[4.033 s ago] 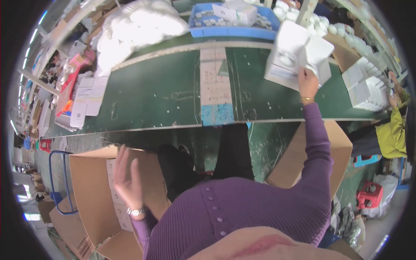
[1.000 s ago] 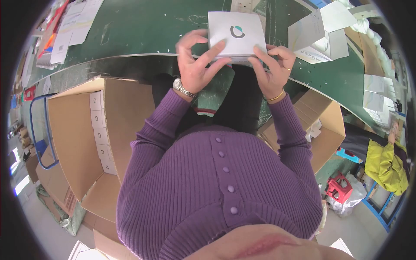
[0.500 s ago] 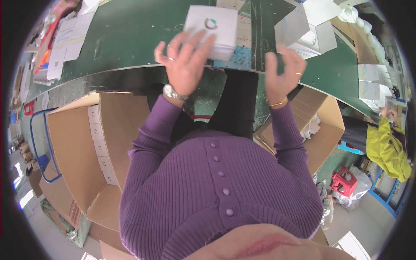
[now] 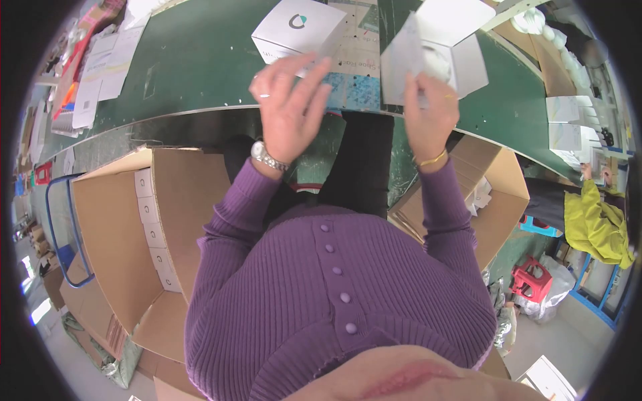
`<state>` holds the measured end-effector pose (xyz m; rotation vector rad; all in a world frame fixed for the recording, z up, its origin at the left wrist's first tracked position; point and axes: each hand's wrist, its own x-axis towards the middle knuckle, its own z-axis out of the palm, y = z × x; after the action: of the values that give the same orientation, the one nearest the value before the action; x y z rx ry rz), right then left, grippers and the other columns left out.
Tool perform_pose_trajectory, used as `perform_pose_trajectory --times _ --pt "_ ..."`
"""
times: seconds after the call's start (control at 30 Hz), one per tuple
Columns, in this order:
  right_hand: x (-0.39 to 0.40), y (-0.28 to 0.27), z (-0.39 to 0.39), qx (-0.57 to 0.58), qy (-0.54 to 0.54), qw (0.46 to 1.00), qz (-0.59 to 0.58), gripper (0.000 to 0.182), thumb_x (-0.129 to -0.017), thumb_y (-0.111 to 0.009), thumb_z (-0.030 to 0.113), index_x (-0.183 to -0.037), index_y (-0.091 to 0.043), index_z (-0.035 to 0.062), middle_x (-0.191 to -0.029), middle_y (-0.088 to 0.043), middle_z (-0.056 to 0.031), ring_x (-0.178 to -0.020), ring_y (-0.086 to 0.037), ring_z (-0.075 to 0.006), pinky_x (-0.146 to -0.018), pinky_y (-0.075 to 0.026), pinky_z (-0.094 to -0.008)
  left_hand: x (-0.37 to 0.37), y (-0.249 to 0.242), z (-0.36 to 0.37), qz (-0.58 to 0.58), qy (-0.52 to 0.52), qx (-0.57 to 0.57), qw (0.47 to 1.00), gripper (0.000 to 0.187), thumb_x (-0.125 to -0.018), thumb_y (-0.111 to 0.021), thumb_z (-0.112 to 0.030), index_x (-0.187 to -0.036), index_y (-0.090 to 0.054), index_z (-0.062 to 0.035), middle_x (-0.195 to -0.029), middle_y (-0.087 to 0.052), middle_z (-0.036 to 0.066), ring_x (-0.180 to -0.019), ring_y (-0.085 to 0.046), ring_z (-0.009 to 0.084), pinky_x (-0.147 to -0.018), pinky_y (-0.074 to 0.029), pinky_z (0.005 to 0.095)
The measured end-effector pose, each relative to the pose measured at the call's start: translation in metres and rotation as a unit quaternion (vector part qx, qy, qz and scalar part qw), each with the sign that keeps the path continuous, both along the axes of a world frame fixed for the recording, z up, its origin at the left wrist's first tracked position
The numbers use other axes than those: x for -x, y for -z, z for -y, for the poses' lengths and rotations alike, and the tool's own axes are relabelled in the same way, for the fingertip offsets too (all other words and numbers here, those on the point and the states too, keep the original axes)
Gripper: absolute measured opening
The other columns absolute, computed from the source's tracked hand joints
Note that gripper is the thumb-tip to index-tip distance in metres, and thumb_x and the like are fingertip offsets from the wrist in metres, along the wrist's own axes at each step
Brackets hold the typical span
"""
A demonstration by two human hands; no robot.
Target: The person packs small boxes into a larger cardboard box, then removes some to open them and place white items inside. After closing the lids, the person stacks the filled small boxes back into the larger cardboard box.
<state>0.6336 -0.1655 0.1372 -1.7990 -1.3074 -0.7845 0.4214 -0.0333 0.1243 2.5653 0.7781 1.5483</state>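
Note:
A closed white box (image 4: 299, 30) with a round green-and-black logo sits on the green table. My left hand (image 4: 291, 107), open with fingers spread, is at its near edge and holds nothing. On the right, a white box with raised flaps (image 4: 468, 67) stands open, a rounded white item (image 4: 438, 63) showing inside. My right hand (image 4: 431, 117) pinches the lower end of its near-left flap (image 4: 404, 57), which is smeared by motion. Between the boxes lies a printed sheet (image 4: 354, 50) with a blue patterned strip (image 4: 358, 91) at the table edge.
Flat printed cartons (image 4: 100, 80) lie at the table's left. Several white boxes (image 4: 568, 127) stand at the right edge. Large cardboard cartons flank me, the left one (image 4: 114, 234) holding a column of small white boxes (image 4: 152, 230). A person in a yellow-green jacket (image 4: 595, 220) is at far right.
The closed box now sits further left, with my left hand just below it. The open box has shifted left, and my right hand has come to its flap.

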Motion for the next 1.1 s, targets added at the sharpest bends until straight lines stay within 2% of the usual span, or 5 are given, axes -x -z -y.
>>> perform_pose_trajectory --times 0.23,0.43,0.63,0.9,1.1 --pt "0.061 -0.036 0.031 -0.061 -0.128 0.989 -0.029 0.013 -0.090 -0.068 -0.002 -0.100 -0.075 0.0014 -0.095 -0.073 -0.0109 -0.078 -0.067 -0.0242 -0.070 -0.054 -0.0333 -0.019 -0.017 0.032 -0.019 0.221 0.123 0.967 0.047 -0.101 -0.052 -0.022 -0.147 -0.050 -0.0140 -0.152 -0.049 0.008 -0.137 -0.048 0.0340 -0.107 -0.036 0.0466" --pt "0.029 -0.037 0.033 -0.142 0.003 0.972 -0.188 0.024 -0.090 -0.073 0.011 -0.113 -0.069 0.0071 -0.108 -0.067 -0.0047 -0.103 -0.062 -0.0172 -0.084 -0.051 -0.0306 -0.035 -0.016 0.033 0.004 0.251 0.155 0.956 0.053 -0.102 -0.054 -0.032 -0.151 -0.044 -0.0135 -0.156 -0.046 0.008 -0.142 -0.044 0.0315 -0.109 -0.034 0.0466" --pt "0.034 -0.023 0.030 -0.054 -0.141 0.980 -0.126 0.031 -0.104 -0.046 0.008 -0.102 -0.076 0.0008 -0.099 -0.075 -0.0106 -0.093 -0.065 -0.0243 -0.086 -0.051 -0.0360 -0.049 -0.016 0.037 -0.022 0.227 0.104 0.968 0.044 -0.103 -0.053 -0.027 -0.146 -0.052 -0.0183 -0.155 -0.048 0.001 -0.141 -0.047 0.0258 -0.103 -0.035 0.0427" --pt "0.032 -0.021 0.017 -0.128 -0.107 0.926 -0.338 0.010 -0.102 -0.050 0.010 -0.110 -0.047 0.0043 -0.080 -0.067 -0.0135 -0.072 -0.062 -0.0189 -0.075 -0.050 -0.0336 -0.064 -0.001 0.042 -0.090 0.191 0.023 0.977 0.030 -0.101 -0.056 -0.041 -0.123 -0.065 -0.0219 -0.135 -0.062 -0.004 -0.130 -0.054 0.0279 -0.098 -0.044 0.0492" --pt "-0.005 -0.066 0.000 -0.045 -0.150 0.834 -0.529 0.067 -0.102 -0.042 0.053 -0.151 -0.034 0.0086 -0.098 -0.069 -0.0143 -0.078 -0.064 -0.0187 -0.083 -0.056 -0.0345 -0.071 0.011 0.042 -0.041 0.191 0.057 0.979 0.020 -0.095 -0.062 -0.035 -0.113 -0.070 -0.0267 -0.125 -0.063 -0.005 -0.113 -0.056 0.0307 -0.090 -0.044 0.0479"
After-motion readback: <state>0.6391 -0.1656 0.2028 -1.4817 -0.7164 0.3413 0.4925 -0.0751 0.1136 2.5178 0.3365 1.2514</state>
